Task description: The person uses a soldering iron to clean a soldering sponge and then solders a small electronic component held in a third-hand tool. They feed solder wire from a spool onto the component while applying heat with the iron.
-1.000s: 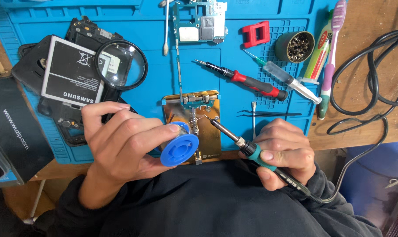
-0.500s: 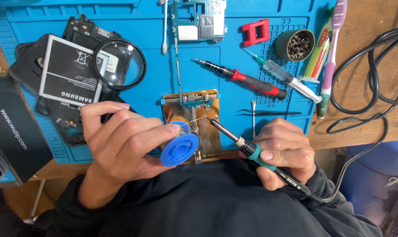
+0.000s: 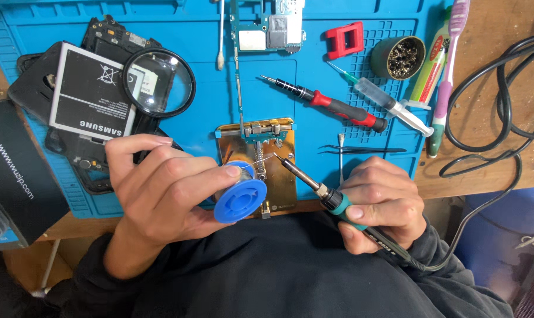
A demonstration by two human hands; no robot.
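Left hand [image 3: 161, 194]: fingers curled shut around a blue solder spool [image 3: 239, 200], thumb and forefinger pinched at the spool's upper edge; a thin solder wire [image 3: 266, 160] runs from those fingertips up and right.
Right hand [image 3: 380, 200]: closed in a pen-type grip on the teal collar of a soldering iron [image 3: 314, 185]; the iron's tip points up and left, away from the knuckles.
Iron tip: lies just beside the free end of the solder wire, between the two hands; actual contact cannot be told.
Board holder [image 3: 279, 182]: gold-coloured plate directly ahead of both hands, partly covered by the spool, with a small circuit board [image 3: 261, 136] clamped at its far edge.
Iron cable [image 3: 485, 206]: black, leaves the right hand at the wrist side and loops away to the right over the wooden bench.
Tweezers [image 3: 364, 149]: black, lying flat just beyond the right hand's knuckles.
Screwdriver [image 3: 329, 105]: red and black, farther out beyond the tweezers, lying on a slant.
Syringe [image 3: 390, 105]: clear, to the right of the screwdriver.
Magnifying glass [image 3: 158, 82]: beyond the left hand, resting on a dismantled phone and its battery [image 3: 87, 100].
Work mat [image 3: 208, 112]: blue, under all the listed parts.
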